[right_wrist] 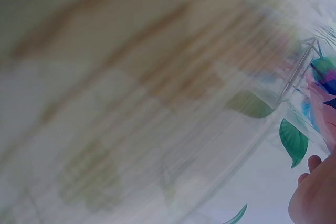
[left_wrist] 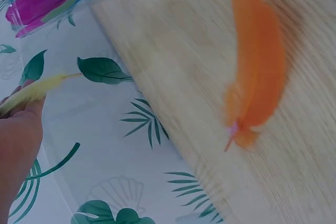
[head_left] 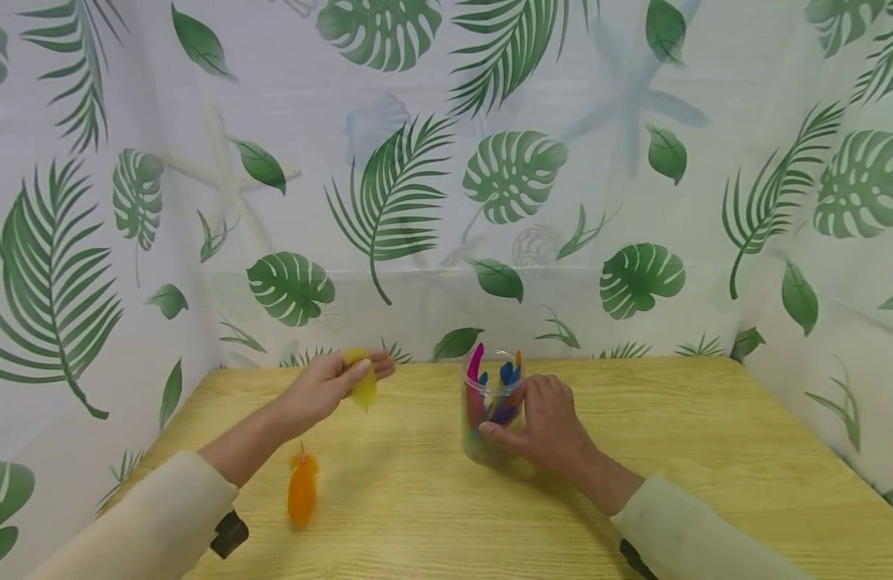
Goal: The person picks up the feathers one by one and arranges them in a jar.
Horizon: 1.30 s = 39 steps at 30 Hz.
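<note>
In the head view my left hand pinches a yellow feather between thumb and fingers, above the table. The left wrist view shows that yellow feather from the side, its quill tip pointing away from the hand. My right hand grips a clear plastic jar around its right side. Several pink, blue, purple and orange feathers stand in the jar. An orange feather lies on the table below my left hand, apart from both hands.
The wood-grain table carries the jar and the orange feather. Behind it and at both sides hangs a white leaf-print cloth. Much of the right wrist view is blurred.
</note>
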Each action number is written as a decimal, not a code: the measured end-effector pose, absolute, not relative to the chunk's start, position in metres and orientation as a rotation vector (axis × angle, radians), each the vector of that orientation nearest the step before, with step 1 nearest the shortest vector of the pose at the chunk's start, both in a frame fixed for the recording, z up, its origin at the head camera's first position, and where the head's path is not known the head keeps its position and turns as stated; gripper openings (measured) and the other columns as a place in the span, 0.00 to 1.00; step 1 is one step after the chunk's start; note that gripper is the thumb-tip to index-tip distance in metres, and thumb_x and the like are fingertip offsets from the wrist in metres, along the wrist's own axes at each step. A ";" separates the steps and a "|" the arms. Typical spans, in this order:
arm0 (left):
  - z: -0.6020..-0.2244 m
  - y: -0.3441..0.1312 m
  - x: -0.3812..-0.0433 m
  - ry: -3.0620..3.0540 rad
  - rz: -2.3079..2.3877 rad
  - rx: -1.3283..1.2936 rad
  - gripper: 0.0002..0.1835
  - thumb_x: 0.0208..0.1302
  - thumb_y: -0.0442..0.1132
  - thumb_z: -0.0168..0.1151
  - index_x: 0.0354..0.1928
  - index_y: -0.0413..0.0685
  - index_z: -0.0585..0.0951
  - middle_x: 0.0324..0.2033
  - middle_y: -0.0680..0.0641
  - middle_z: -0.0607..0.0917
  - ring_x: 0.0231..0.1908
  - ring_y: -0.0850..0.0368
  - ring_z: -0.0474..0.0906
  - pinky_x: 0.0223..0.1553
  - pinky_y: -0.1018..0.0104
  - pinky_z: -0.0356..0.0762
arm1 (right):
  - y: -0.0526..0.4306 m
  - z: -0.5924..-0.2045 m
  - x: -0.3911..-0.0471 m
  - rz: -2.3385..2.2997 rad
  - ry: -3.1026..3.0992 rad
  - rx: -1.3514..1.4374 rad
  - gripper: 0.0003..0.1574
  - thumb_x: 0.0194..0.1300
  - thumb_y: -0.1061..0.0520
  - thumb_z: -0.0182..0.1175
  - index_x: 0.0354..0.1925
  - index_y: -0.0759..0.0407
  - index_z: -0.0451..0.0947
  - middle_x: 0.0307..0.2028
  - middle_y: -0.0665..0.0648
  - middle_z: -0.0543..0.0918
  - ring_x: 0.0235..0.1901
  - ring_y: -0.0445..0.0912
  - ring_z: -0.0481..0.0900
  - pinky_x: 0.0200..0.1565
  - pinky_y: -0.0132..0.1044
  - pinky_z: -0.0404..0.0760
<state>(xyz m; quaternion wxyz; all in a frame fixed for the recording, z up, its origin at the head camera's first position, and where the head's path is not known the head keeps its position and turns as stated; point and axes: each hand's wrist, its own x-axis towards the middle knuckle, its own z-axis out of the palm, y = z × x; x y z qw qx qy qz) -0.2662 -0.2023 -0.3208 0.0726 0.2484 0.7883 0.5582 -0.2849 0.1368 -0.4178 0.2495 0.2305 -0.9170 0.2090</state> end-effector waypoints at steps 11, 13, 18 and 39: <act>-0.303 -0.183 -0.271 1.826 2.035 0.616 0.24 0.81 0.32 0.36 0.72 0.27 0.57 0.71 0.30 0.64 0.71 0.41 0.64 0.65 0.56 0.68 | 0.137 -0.415 -0.284 0.586 -2.549 0.609 0.37 0.53 0.29 0.69 0.35 0.57 0.68 0.35 0.53 0.73 0.44 0.51 0.70 0.52 0.50 0.67; -0.300 -0.179 -0.272 1.795 2.055 0.622 0.24 0.81 0.32 0.36 0.72 0.27 0.57 0.71 0.30 0.64 0.71 0.40 0.64 0.65 0.56 0.69 | 0.137 -0.415 -0.284 0.588 -2.548 0.613 0.37 0.53 0.29 0.69 0.35 0.57 0.68 0.35 0.53 0.73 0.44 0.51 0.70 0.52 0.50 0.67; -0.292 -0.170 -0.274 1.747 2.071 0.647 0.24 0.81 0.33 0.36 0.73 0.27 0.56 0.72 0.30 0.64 0.71 0.40 0.63 0.64 0.58 0.69 | 0.137 -0.415 -0.284 0.590 -2.537 0.618 0.37 0.53 0.30 0.70 0.35 0.57 0.68 0.34 0.53 0.73 0.43 0.51 0.70 0.51 0.50 0.67; -0.264 -0.113 -0.289 1.647 2.150 0.665 0.23 0.81 0.33 0.38 0.71 0.29 0.62 0.69 0.32 0.69 0.69 0.42 0.67 0.65 0.59 0.69 | 0.138 -0.415 -0.284 0.604 -2.559 0.627 0.37 0.53 0.29 0.69 0.38 0.57 0.70 0.37 0.53 0.75 0.45 0.51 0.70 0.53 0.50 0.67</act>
